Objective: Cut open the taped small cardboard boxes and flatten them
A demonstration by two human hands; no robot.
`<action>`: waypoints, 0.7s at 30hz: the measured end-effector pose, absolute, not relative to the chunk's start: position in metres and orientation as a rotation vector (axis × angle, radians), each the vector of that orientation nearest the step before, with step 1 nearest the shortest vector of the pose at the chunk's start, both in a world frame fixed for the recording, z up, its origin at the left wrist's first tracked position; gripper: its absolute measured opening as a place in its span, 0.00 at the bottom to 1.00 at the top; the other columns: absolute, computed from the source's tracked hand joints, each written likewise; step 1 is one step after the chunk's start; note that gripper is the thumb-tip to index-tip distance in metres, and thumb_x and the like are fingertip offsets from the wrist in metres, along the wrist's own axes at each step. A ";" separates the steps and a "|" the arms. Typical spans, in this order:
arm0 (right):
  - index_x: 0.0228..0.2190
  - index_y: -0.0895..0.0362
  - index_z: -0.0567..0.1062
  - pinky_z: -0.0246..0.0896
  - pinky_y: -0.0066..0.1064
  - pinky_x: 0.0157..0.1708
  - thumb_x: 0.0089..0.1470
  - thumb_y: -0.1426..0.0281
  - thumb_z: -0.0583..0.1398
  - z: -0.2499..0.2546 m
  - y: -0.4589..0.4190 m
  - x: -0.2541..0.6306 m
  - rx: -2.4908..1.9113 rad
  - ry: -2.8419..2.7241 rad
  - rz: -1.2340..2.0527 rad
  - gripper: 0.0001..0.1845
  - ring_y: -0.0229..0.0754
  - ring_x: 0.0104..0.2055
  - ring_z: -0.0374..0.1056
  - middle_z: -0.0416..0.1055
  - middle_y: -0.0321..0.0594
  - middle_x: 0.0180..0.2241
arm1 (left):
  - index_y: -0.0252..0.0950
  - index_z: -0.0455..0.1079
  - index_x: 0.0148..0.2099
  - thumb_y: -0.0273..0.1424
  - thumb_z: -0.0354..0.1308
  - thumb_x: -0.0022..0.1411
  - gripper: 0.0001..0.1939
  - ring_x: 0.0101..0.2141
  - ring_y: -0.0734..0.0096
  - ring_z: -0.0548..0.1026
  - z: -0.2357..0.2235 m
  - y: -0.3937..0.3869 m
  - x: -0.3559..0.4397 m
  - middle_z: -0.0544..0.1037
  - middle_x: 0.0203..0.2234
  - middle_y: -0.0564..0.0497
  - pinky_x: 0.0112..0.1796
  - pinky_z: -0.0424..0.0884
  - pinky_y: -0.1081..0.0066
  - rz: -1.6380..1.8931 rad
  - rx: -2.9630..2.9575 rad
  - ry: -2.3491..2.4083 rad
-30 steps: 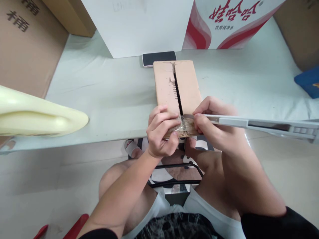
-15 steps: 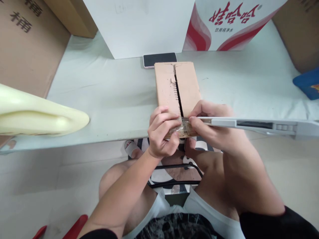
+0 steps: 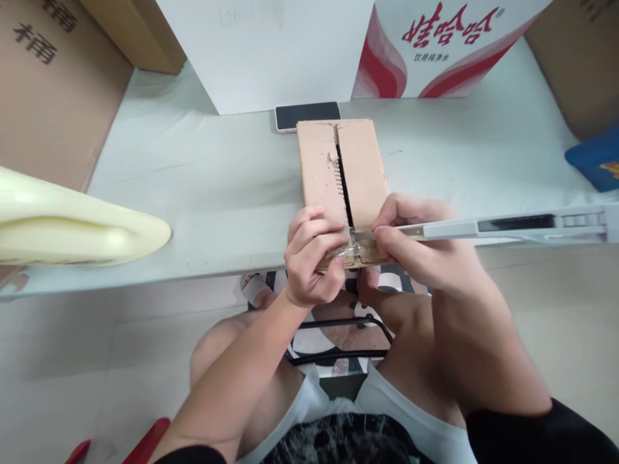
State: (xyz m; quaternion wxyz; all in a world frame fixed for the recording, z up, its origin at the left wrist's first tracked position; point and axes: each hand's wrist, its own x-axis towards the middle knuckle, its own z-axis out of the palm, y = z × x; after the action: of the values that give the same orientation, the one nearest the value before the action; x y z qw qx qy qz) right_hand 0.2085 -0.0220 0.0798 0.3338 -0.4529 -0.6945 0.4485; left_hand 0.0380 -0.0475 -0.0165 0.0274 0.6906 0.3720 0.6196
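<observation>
A small cardboard box (image 3: 365, 161) lies at the front edge of the table, its two top flaps divided by a dark gap. Clear tape (image 3: 355, 246) covers the near end of that gap and looks wrinkled. My left hand (image 3: 314, 258) is closed around the box's near left corner, fingers on top and thumb by the taped edge. Pinched in my right hand (image 3: 420, 248) is a white and grey utility knife (image 3: 515, 224), its long handle pointing right. The knife's front end lies at the tape; my fingers partly cover the blade.
A smartphone (image 3: 307, 116) lies behind the box. Farther back stands a white carton (image 3: 271, 58) with red print. Brown cartons (image 3: 43, 109) stand at the left and right, a pale yellow object (image 3: 87, 222) juts in from the left, and a blue container (image 3: 594, 161) is at right.
My right hand has shifted slightly right with the utility knife, and the handle's rear end has swung up. My left hand keeps its hold on the box.
</observation>
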 end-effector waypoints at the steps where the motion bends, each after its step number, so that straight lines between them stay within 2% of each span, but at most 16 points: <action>1: 0.22 0.55 0.69 0.52 0.28 0.20 0.50 0.73 0.60 0.080 -0.022 0.208 -1.201 -1.839 1.160 0.07 0.33 0.20 0.59 0.66 0.32 0.17 | 0.40 0.73 0.43 0.28 0.54 0.60 0.10 0.44 0.57 0.78 -0.016 -0.048 0.038 0.81 0.39 0.48 0.53 0.74 0.48 1.910 2.131 1.144; 9: 0.21 0.54 0.67 0.48 0.26 0.17 0.49 0.76 0.58 0.080 -0.019 0.214 -1.125 -1.806 1.334 0.08 0.31 0.16 0.54 0.63 0.29 0.15 | 0.40 0.74 0.43 0.28 0.54 0.60 0.10 0.46 0.56 0.78 -0.018 -0.048 0.038 0.81 0.39 0.47 0.53 0.74 0.49 1.926 2.131 1.132; 18: 0.22 0.55 0.69 0.51 0.26 0.19 0.49 0.75 0.59 0.083 -0.019 0.212 -1.156 -1.854 1.284 0.07 0.31 0.19 0.57 0.66 0.30 0.17 | 0.40 0.73 0.43 0.29 0.54 0.60 0.10 0.44 0.57 0.78 -0.018 -0.047 0.038 0.81 0.39 0.48 0.53 0.74 0.48 1.919 2.138 1.167; 21: 0.22 0.55 0.68 0.50 0.26 0.18 0.49 0.76 0.58 0.081 -0.018 0.214 -1.111 -1.833 1.357 0.08 0.30 0.18 0.56 0.64 0.29 0.16 | 0.40 0.74 0.43 0.28 0.54 0.60 0.10 0.45 0.57 0.78 -0.018 -0.048 0.038 0.81 0.39 0.47 0.53 0.74 0.49 1.922 2.143 1.143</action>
State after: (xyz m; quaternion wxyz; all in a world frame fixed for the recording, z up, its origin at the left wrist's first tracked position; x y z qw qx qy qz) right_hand 0.2136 -0.0178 0.0813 0.2977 -0.4181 -0.6897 0.5107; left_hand 0.0382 -0.0480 -0.0184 0.0220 0.6918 0.3689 0.6204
